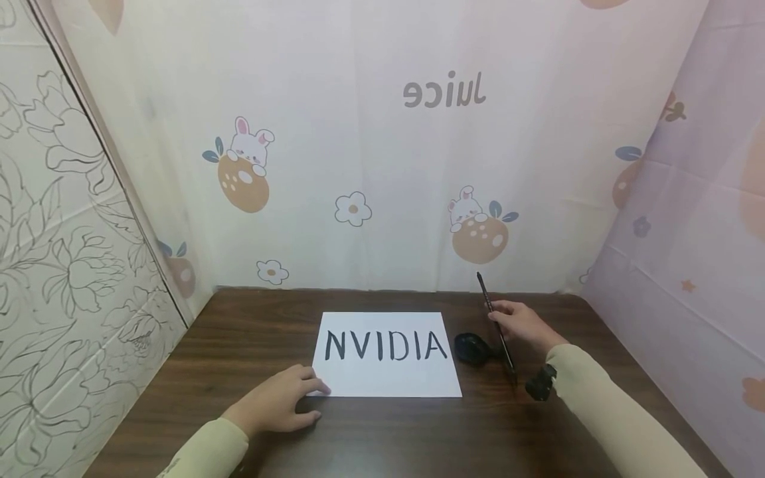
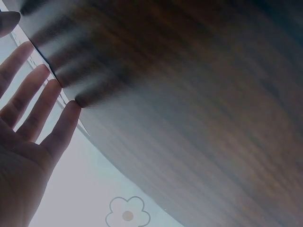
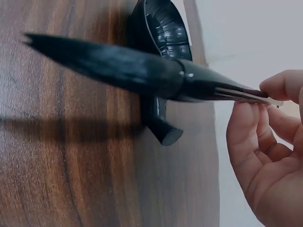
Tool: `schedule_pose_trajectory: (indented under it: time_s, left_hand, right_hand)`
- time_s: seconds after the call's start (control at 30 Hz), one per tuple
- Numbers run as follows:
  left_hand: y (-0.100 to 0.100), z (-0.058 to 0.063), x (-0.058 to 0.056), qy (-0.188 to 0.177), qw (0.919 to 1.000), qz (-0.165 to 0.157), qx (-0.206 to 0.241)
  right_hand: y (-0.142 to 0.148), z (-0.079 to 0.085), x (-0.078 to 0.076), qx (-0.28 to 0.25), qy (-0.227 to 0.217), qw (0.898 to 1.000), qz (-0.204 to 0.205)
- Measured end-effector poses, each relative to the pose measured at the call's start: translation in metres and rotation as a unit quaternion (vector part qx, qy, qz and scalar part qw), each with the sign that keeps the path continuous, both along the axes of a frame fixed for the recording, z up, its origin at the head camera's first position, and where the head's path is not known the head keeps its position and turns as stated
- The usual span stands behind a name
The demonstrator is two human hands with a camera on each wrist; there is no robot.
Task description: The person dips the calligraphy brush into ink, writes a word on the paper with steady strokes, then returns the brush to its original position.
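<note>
My right hand (image 1: 524, 323) pinches a dark-handled writing brush (image 1: 504, 342) between thumb and fingers, right of the paper. In the right wrist view its black, pointed bristles (image 3: 118, 68) hang over the table, apart from the wood. Beneath the brush lies a small black ink dish (image 1: 471, 348) with a ridged hollow and a short stem (image 3: 161, 125). A white sheet of paper (image 1: 388, 380) bears the black brushed letters NVIDIA. My left hand (image 1: 277, 401) rests at the sheet's lower left corner, fingers spread; in the left wrist view its fingertips (image 2: 71, 108) touch down along the paper's edge.
The brown wood-grain table (image 1: 382, 438) ends at a pale printed curtain (image 1: 358, 146) behind. Patterned cloth hangs on both sides, with line-drawn flowers (image 1: 66, 265) at left. A small black device (image 1: 540, 383) is worn on the right wrist.
</note>
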State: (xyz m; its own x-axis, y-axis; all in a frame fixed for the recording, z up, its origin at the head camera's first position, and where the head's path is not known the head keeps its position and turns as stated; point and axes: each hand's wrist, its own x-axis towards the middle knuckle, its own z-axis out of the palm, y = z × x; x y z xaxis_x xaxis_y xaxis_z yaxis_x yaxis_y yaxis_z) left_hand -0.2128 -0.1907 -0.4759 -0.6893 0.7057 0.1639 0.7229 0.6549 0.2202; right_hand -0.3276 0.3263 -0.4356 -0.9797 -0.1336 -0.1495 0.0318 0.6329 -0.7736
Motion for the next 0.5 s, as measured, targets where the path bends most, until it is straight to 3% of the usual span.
schedule_pose_trajectory:
  time_s: [0.5]
  left_hand:
    - [0.0011, -0.0011, 0.0004, 0.013, 0.9999, -0.003, 0.0]
  right_hand:
    - [-0.0043, -0.0079, -0.0048, 0.08, -0.004, 0.996, 0.043]
